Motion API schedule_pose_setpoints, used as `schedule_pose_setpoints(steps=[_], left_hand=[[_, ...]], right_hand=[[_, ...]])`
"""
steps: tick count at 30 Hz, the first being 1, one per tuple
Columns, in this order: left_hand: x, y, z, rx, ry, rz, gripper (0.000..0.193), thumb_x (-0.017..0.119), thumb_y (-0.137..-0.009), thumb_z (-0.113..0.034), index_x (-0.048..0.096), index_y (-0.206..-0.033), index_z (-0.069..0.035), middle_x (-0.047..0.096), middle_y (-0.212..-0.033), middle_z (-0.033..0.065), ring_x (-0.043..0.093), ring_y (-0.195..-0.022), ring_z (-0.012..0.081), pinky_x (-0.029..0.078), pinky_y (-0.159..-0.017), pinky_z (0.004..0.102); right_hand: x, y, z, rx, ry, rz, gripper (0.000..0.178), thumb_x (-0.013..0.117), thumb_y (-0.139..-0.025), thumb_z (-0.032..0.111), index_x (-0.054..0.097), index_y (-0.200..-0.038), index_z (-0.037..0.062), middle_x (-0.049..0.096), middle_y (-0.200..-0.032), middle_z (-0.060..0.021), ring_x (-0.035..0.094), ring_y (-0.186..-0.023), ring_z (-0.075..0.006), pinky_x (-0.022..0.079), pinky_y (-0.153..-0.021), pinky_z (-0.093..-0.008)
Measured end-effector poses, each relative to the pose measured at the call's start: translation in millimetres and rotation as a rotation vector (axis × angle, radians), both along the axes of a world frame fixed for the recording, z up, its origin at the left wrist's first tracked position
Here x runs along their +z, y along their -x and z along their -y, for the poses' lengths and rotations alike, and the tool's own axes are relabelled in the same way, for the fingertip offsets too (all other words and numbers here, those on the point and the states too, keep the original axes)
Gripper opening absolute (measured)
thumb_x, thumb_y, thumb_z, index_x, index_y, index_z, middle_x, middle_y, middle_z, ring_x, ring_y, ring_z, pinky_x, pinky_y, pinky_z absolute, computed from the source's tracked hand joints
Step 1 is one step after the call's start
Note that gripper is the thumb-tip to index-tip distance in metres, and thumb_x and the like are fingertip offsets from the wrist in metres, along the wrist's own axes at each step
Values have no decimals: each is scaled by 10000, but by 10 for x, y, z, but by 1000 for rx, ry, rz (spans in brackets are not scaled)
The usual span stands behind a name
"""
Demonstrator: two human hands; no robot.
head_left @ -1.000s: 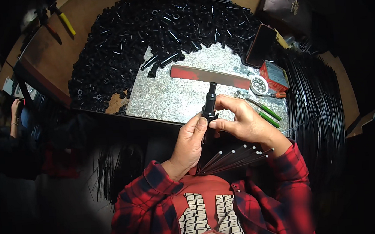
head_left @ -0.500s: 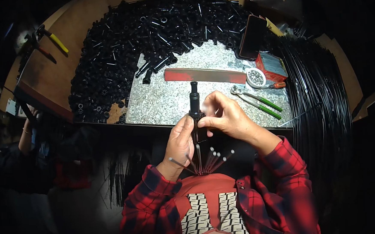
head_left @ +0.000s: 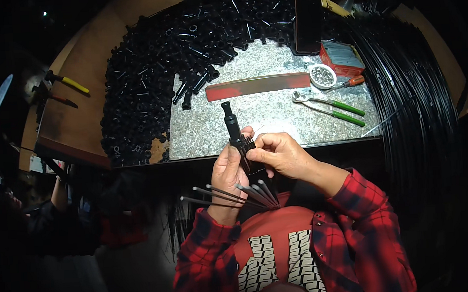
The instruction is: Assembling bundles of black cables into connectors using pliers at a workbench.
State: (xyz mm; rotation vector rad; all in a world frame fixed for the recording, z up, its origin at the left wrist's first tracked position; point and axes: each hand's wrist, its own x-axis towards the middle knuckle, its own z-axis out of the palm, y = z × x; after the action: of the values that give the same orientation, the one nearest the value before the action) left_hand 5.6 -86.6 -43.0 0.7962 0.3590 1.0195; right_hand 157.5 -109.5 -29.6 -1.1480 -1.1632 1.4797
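Observation:
Upright and tilted slightly left, a black tubular part (head_left: 231, 120), resembling an umbrella runner, stands in my left hand (head_left: 226, 173), whose thumb presses its lower section. Beside it my right hand (head_left: 288, 157) is closed, thumb and forefinger pinched at the slotted collar where thin black ribs meet the tube. What sits between those fingertips is too small to make out. Below my hands several thin dark rods (head_left: 258, 194) with pale rounded tips fan out over my lap, some passing in front of my left wrist.
A large heap of black tubular parts (head_left: 149, 76) lines the back and left. On the speckled board (head_left: 201, 137) lie a red-brown bar (head_left: 257, 85), green-handled pincers (head_left: 331, 109), a white cup of small metal pieces (head_left: 323, 76), a screwdriver (head_left: 350, 82). Long black rods (head_left: 402, 87) hang right.
The tubular part has tipped leftward, and the rods have spread further left across my left wrist. My right hand has closed in on the collar. The whole view has shifted slightly.

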Motion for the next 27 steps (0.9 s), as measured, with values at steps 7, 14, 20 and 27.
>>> schedule_pose_setpoints(steps=[7,14,20,27], left_hand=[[-118,31,-55,48,90,68,438,505,-965,-228,430,-1289,57,498,-1287,161,447,-1249,287,334,-1086,427],[-133,54,-66,19,74,133,399,540,-944,-175,469,-1276,34,509,-1293,139,431,-1274,291,329,-1098,439],[-190,102,-102,-4,55,174,355,537,-944,-152,513,-1245,34,529,-1273,137,474,-1235,259,351,-1090,406],[-146,112,-103,-22,32,159,355,544,-937,-161,524,-1239,25,536,-1255,134,479,-1218,272,358,-1078,412]], right_hand=[[38,67,14,-34,-19,23,209,648,-892,192,629,-815,-1,558,-615,0,493,-454,-46,391,-409,-203],[60,62,16,-21,-48,45,243,657,-888,217,615,-769,10,543,-596,2,510,-446,-58,392,-407,-208],[40,69,-7,11,-48,60,253,658,-889,214,585,-735,26,534,-606,11,516,-461,-56,396,-413,-203],[56,70,-10,34,-55,84,235,650,-894,195,578,-739,33,541,-648,12,523,-484,-55,407,-424,-197]])
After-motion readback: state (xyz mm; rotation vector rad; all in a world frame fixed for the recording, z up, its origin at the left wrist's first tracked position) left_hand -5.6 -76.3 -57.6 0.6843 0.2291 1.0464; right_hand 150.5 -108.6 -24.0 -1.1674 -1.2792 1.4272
